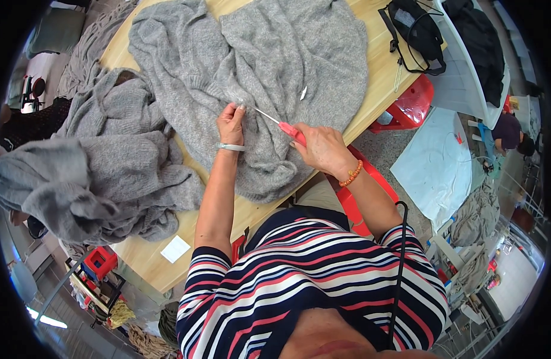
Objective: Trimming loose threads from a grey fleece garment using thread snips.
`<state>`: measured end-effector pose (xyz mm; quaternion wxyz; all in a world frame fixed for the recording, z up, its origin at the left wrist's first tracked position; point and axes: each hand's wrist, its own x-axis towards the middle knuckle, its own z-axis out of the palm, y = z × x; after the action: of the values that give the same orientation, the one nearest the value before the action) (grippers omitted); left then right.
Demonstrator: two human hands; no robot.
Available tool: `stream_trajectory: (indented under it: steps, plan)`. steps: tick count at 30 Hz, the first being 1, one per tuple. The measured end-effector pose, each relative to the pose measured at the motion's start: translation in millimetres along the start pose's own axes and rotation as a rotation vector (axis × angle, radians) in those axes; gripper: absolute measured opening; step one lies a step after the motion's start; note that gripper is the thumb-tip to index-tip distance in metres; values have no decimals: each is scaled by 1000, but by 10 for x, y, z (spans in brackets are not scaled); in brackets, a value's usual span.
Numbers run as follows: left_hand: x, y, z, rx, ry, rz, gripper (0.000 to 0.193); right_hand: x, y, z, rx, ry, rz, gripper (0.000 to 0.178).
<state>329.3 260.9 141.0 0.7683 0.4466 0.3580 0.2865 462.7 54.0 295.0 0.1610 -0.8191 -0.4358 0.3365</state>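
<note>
A grey knitted sweater lies spread and rumpled on the table in front of me. My left hand is closed in a pinch on a bit of its knit, near the middle. In my right hand is a needle tool with a red handle and a thin metal shaft. The shaft points left and up toward my left fingertips. Its tip is too small to make out there. A small white tag shows on the sweater, above and right of the tool.
More grey knitwear is heaped at the left over the wooden table. A white paper lies near the table's front edge. A black mesh bag sits at the far right corner, beside a white bin. Red stools stand close by.
</note>
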Motion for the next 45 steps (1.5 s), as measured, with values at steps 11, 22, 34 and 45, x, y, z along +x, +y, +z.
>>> stream_trajectory:
  steps: [11,22,34,45]
  plan:
    - [18,-69,-85,5,-13,13,8,24,-17,-6,12,-23,27,34]
    - [31,-61,-191,-22,-70,-9,15,-27,93,104,55,79,-29,34]
    - [20,-69,-224,-19,-109,-28,14,-113,24,116,12,14,-35,32]
    - [334,1168,-715,-156,107,-30,34,-339,250,353,73,-65,-98,33]
